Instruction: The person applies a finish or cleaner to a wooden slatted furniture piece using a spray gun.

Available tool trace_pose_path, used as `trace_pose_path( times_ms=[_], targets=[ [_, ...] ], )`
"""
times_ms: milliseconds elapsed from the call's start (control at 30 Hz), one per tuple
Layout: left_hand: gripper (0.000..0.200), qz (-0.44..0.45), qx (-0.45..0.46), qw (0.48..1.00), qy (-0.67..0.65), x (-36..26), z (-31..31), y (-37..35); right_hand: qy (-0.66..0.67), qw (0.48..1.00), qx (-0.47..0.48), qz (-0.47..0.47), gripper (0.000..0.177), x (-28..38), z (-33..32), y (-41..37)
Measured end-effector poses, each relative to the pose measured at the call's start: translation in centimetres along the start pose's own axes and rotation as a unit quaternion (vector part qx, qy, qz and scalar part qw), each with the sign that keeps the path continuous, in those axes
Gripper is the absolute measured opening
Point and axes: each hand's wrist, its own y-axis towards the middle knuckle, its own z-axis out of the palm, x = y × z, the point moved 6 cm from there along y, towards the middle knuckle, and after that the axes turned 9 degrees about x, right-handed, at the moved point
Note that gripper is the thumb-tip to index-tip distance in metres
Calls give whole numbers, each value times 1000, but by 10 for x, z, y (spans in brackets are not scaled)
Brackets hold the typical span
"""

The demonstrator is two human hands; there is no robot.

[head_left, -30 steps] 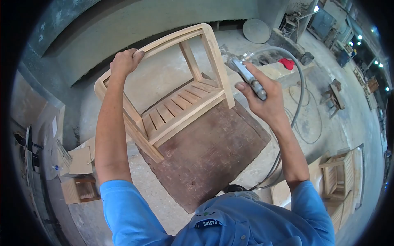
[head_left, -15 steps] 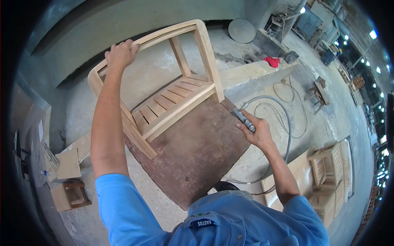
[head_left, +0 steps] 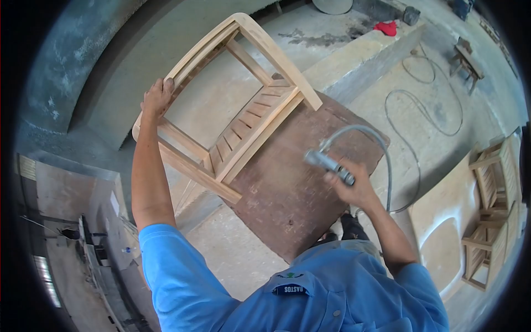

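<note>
The thing to get right here is the angle. The pale, slatted wooden chair frame [head_left: 260, 135] is at the far left part of the worn, brown, squarish board [head_left: 287, 193], with its curved top rail [head_left: 191, 58] out past the far-left side. The left hand [head_left: 157, 99] has its fingers clamped over that rail near its left end, which is a decent spot imo: firm enough to steady the frame, well apart from the nozzle. I'd avoid squeezing hard or pulling, since a grip that high could tip the whole thing.

The right hand [head_left: 354, 185] has its fingers closed around the handle of a silver metal spray gun [head_left: 331, 166], nozzle aimed left toward the seat side. Can't tell if the trigger is pressed; too blurred. The gun sits just right of the frame, not touching it, and I'd want that gap even the whole way. Move the arm rather than flicking the wrist, run along the narrow wooden slats [head_left: 249, 119], and angle into the slots between them, those are easy to miss.

Also watch the grey flexible hose [head_left: 389, 171]. It loops up on the right side of the gun, so give it slack and don't let it drag over the wood or snag the board's right corner.
</note>
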Motion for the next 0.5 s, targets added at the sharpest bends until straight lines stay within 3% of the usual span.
trace_pose_path(
  times_ms=[67, 133, 267, 400, 467, 500],
  targets=[
    [55, 16, -15, 1000, -13, 6, 2, 7, 32, 998, 48, -1, 46, 7, 23, -11],
    [55, 14, -12, 1000, -5, 3, 0, 4, 84, 988, 103, -80, 48, 20, 48, -19],
    [55, 7, -10, 1000, -4, -8, -6, -11, 76, 975, 205, -30, 51, 38, 66, -20],
    [56, -9, -36, 999, -27, -16, -10, -24, -38, 975, 218, -9, 50, 23, 46, -12],
    [55, -11, -41, 999, 13, -20, -12, -26, -103, 987, 109, -59, 48, 29, 20, 1],
    [55, -17, -42, 999, 2, -19, -12, -29, -113, 985, 116, -62, 48, 32, 13, 9]
  ],
)
